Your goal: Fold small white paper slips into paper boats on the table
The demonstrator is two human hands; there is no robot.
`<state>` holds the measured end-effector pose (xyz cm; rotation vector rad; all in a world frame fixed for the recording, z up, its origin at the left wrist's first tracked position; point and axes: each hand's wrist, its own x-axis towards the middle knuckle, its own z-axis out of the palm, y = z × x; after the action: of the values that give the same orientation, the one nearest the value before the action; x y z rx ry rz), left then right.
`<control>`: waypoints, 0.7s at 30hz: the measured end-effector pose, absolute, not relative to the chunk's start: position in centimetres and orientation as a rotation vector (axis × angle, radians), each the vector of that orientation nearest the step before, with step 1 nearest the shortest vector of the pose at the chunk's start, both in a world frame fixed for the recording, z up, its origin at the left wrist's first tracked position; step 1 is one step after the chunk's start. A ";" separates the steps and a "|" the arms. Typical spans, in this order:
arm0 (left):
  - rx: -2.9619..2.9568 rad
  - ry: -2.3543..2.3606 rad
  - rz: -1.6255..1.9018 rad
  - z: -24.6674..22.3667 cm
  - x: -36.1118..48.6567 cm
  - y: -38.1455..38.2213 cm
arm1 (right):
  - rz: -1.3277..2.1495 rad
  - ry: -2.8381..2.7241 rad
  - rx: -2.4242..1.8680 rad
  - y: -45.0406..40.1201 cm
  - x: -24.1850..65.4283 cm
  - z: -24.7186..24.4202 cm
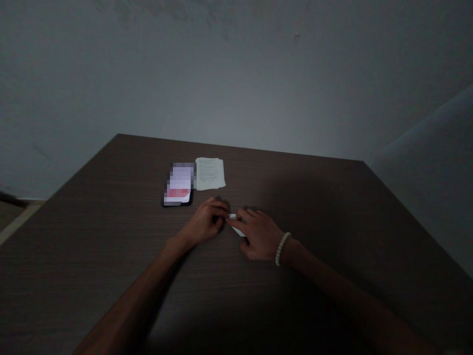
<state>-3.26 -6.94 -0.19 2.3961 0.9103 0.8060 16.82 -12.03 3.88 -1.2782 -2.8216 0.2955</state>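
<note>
the small white paper lay on the table between 2 hands. the right hand rested over it, fingers outspread; whether the left hand pinched its edge couldn't be told. light, even pressure best prevented slipping.

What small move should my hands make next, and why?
Perhaps press the paper flat with your right hand: its fingers lie over it, and your left hand is at the paper's left end, seemingly placed to steady it.

matt wood-grain table, white paper sheets
</note>
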 end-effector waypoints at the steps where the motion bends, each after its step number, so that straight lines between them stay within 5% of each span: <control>1: 2.404 0.908 0.803 -0.2 -3.3 -6.9 | 0.297 -2.822 -1.274 -12.0 16.8 3.9; 21: 2.520 0.922 0.763 -0.6 -3.5 -6.8 | 0.394 -2.761 -1.140 -14.1 19.7 3.1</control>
<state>-3.47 -6.79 -0.65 2.5196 0.9221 0.7631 19.71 -14.11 3.07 -1.1396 -2.7606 0.3935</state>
